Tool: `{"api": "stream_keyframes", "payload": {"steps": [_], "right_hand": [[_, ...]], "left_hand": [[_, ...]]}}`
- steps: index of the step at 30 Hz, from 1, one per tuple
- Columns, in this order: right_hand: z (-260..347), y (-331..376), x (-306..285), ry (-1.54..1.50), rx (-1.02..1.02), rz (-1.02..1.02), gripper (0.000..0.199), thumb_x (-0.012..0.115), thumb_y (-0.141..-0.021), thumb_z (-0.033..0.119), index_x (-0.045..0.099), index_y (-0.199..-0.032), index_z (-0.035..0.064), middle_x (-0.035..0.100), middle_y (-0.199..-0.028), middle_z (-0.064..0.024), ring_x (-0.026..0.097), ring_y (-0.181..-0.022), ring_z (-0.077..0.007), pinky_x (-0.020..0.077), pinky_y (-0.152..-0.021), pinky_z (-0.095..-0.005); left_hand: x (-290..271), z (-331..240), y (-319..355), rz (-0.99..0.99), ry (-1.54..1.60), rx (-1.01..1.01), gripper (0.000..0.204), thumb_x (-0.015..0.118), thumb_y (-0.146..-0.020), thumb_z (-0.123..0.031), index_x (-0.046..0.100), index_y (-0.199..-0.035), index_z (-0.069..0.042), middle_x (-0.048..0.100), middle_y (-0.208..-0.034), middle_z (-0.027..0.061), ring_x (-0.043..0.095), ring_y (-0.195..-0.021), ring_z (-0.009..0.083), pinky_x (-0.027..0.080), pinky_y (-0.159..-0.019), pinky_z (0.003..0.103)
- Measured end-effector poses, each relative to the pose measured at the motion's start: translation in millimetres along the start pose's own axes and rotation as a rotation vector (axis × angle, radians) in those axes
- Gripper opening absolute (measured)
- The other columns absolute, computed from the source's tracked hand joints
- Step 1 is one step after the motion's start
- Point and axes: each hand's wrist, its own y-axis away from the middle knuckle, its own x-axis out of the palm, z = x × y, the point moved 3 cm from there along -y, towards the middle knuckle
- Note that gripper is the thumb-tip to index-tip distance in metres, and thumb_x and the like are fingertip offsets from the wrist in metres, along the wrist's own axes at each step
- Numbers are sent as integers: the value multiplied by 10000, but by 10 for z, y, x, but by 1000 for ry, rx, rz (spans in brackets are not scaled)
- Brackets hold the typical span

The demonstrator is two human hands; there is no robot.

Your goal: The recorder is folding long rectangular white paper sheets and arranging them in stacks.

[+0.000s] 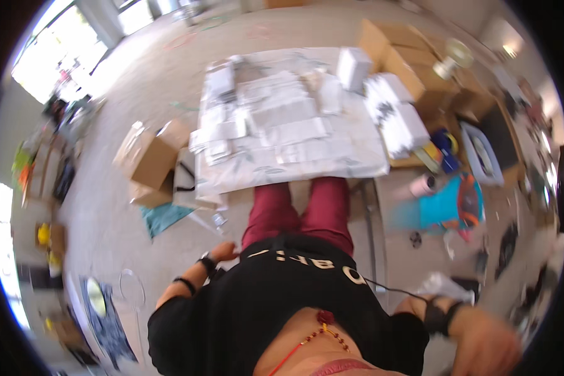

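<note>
My left hand (224, 251) hangs beside my hip with its fingers loosely apart and nothing seen in them. A watch and a dark band sit on that arm. My right hand (487, 346) is out at the lower right, smeared by motion, so its fingers cannot be made out. A black strap circles its wrist, and a thin black cable (391, 288) runs toward it from my shirt. In front of my legs stands a table (351, 164) with a pale leaf-patterned cover. Stacks of white flat packets (279, 103) lie on it, away from both hands.
White boxes (355, 67) line the table's right side, next to large cardboard cartons (413, 59). On the right are a turquoise bucket (442, 207), a pink tumbler (422, 184) and a pale plastic bin (480, 153). A brown carton (152, 163) stands left of the table, near a teal cloth (163, 219).
</note>
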Motion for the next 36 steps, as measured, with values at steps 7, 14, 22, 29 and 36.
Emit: {"api": "stream_keyframes", "payload": {"steps": [7,14,22,29,36], "right_hand": [[481,2546,-1736,207,1747,1257,355,602,-1058,168,552,-1377,20,673,-1246,-144,663,-1169,-287,516,-1010,-378],[3486,3384,-4002,125,2503,1627,512,638,-994,253,532,-1463,76,677,-1335,-208,647,-1241,-351,502,-1040,-446],[4813,2874,-4060,-278,3034,1311,450,628,-999,236,580,-1420,87,713,-1296,-148,673,-1184,-310,508,-1003,-422],[4125,2589,-3524,42,3805,925,357,595,-1001,241,681,-1322,112,776,-1117,-65,702,-1009,-242,513,-930,-414],[3844,2613,-3911,13,3469,1758,632,463,-1029,616,721,-1301,108,766,-1177,-94,702,-1019,-276,521,-940,-479]], "left_hand": [[802,671,454,224,271,-216,372,682,-950,-373,723,-1113,-41,737,-1069,228,706,-1021,390,557,-851,483],[122,407,734,178,261,-341,346,674,-964,-353,720,-1098,-36,734,-1040,216,706,-985,367,556,-836,466],[-459,253,717,158,211,-340,318,664,-980,-329,716,-1080,-31,731,-1007,203,707,-944,340,554,-819,446],[-823,57,700,145,169,-371,296,656,-995,-308,713,-1065,-27,729,-978,191,707,-908,317,553,-805,429],[-1075,-293,488,140,114,-353,276,648,-1009,-288,709,-1050,-22,726,-949,179,708,-873,293,552,-790,411]]}}
